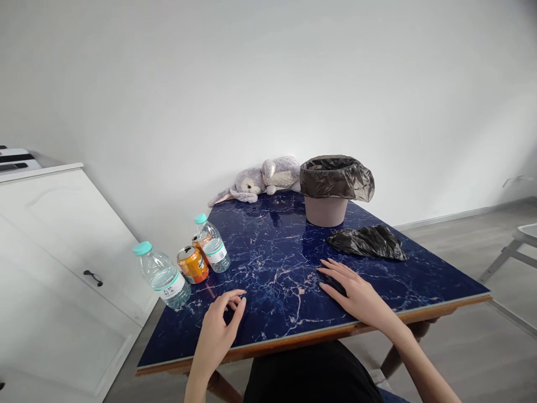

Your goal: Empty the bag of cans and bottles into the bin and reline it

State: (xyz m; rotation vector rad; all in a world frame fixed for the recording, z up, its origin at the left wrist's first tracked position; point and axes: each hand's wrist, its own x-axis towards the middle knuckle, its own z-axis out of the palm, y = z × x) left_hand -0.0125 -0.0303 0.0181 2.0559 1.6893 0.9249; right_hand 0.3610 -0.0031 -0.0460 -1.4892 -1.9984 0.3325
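Head view: the left hand point(218, 322) is forming a loose, empty curl; beyond its fingers, 2 clear plastic bottles point(165, 279) and 2 orange metal cans point(193, 265) are standing, 1 label perhaps reading "天然好水". The right hand point(354, 294) is resting, fingers extended, empty; crinkled black bag point(369, 242) lying just beyond them.

The rear can point(197, 243) is partly hidden; the cabinet point(62, 235) is cut off.

Black bag point(367, 242) lies crumpled; orange can point(193, 266) stands upright.
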